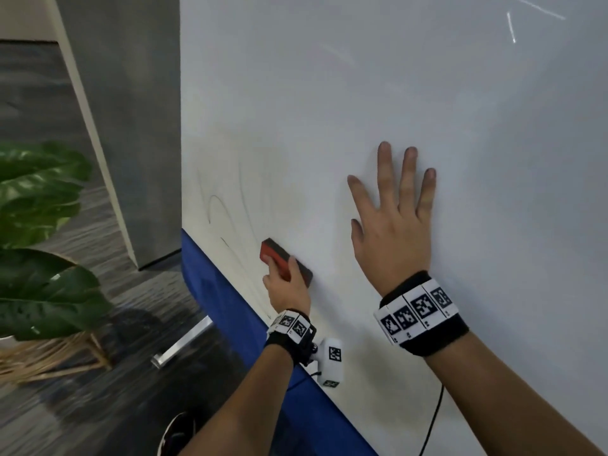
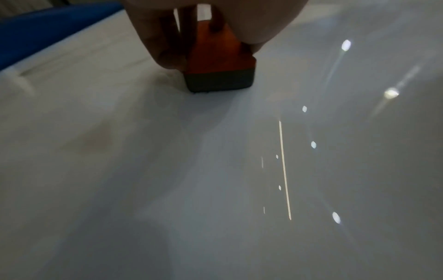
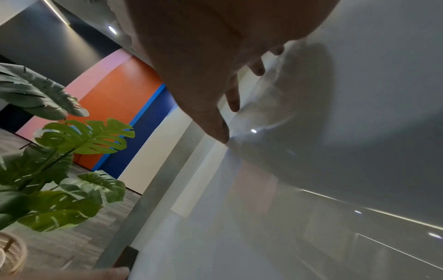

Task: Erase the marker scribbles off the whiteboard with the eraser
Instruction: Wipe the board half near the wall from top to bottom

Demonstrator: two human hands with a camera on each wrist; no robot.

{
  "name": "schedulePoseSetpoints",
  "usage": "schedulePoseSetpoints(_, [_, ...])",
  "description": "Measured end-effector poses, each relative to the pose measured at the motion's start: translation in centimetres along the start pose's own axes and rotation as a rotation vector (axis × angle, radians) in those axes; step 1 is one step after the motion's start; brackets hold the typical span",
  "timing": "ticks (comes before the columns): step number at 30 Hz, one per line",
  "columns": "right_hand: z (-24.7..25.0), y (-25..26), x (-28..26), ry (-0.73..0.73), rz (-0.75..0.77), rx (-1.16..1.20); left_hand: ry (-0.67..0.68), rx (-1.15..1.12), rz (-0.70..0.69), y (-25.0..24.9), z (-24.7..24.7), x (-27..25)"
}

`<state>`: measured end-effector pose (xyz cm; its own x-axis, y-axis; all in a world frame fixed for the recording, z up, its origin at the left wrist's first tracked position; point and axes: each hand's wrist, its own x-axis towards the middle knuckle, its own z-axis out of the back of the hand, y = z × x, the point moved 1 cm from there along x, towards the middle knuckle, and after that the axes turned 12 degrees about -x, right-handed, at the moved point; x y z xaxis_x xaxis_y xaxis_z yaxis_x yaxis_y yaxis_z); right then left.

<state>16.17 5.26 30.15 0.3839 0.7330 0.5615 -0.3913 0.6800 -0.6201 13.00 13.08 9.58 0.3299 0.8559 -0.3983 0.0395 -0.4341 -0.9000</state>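
A large whiteboard [image 1: 362,110] fills most of the head view. Faint marker scribbles [image 1: 223,209] curve across its lower left corner. My left hand [image 1: 286,287] grips a red eraser [image 1: 284,261] with a dark felt face, pressed against the board just right of the scribbles. In the left wrist view the eraser [image 2: 218,64] stands on the whiteboard [image 2: 167,170] between my fingers [image 2: 165,56]. My right hand [image 1: 393,218] lies flat on the board with straight, spread fingers, to the right of the eraser. The right wrist view shows my fingers [image 3: 223,128] touching the whiteboard [image 3: 335,132].
A blue panel [image 1: 223,291] borders the board's lower left edge. A grey pillar [image 1: 131,126] stands left of the board. A leafy potted plant [image 1: 39,241] with a wicker base is at far left. A black cable [image 1: 434,419] hangs near my right forearm.
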Motion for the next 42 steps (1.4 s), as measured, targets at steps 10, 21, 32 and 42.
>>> schedulePoseSetpoints(10, [-1.1, 2.0, 1.7, 0.013, 0.014, 0.024, 0.121, -0.026, -0.447, -8.1, 0.1, 7.3])
schedulePoseSetpoints(21, [0.1, 3.5, 3.6, -0.052, -0.055, 0.138, 0.259, -0.100, -0.672, -9.1, -0.8, 4.7])
schedulePoseSetpoints(32, [0.1, 4.8, 5.3, 0.053, -0.042, 0.016, 0.241, -0.085, -0.703, -12.7, -0.4, 9.3])
schedulePoseSetpoints(42, [-0.5, 6.0, 6.0, 0.111, -0.058, -0.047, -0.068, 0.007, -0.093, -7.9, 1.1, 18.4])
